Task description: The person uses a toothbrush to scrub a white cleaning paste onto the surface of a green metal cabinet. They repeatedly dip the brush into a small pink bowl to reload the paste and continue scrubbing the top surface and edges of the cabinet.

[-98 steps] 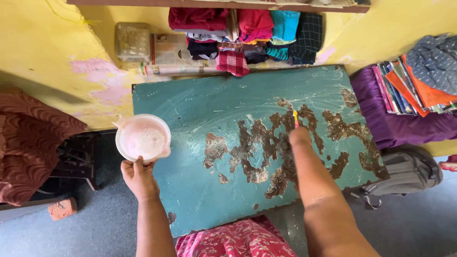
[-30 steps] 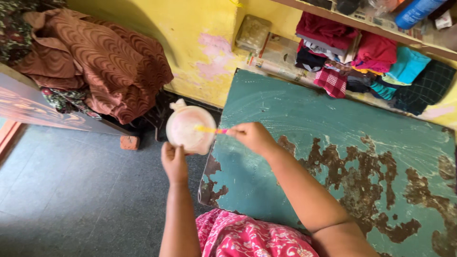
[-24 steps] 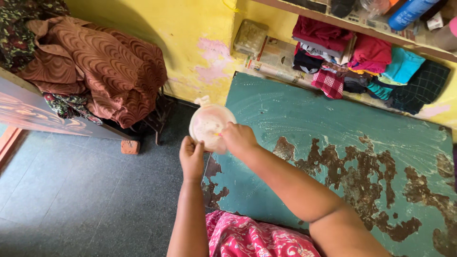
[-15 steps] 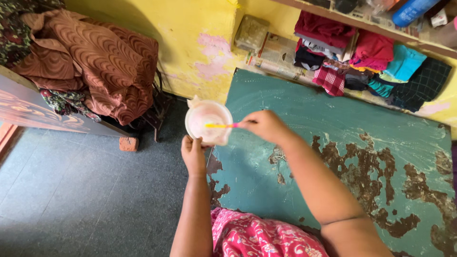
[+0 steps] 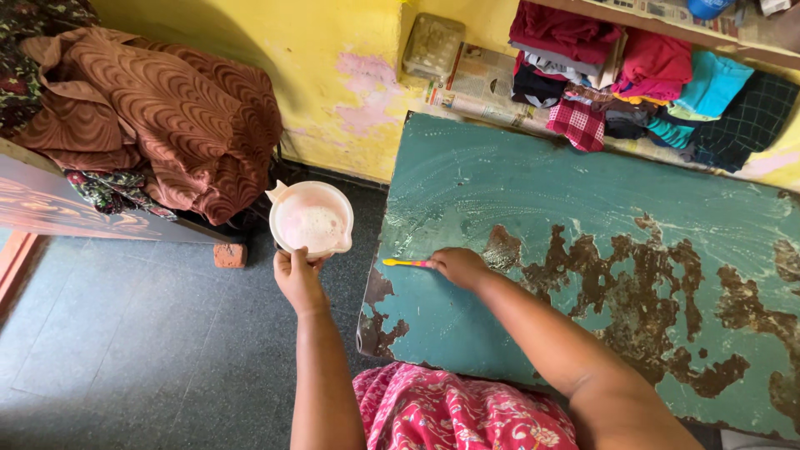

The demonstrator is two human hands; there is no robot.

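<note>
Head view: left hand (image 5: pixel 298 279) cups a round pale plastic bowl (image 5: pixel 311 220) of frothy pinkish liquid, fingers curled under its base; right hand (image 5: pixel 459 267) pinches a thin yellow-pink brush (image 5: pixel 406 263) against the flaking, rust-patched teal metal sheet (image 5: pixel 533 208); rumpled brown quilt (image 5: pixel 158 117) behind.

So the left hand (image 5: pixel 298 279) holds a cup (image 5: pixel 311 219) out past the left edge of the tabletop (image 5: pixel 583 217), over the floor (image 5: pixel 125 350). The right hand (image 5: pixel 458 267) rests on the tabletop near that edge, its brush (image 5: pixel 406 263) pointing left. Folded clothes (image 5: pixel 650 83) sit on a shelf behind the tabletop, and a heap of blankets (image 5: pixel 158 117) lies far left.
</note>
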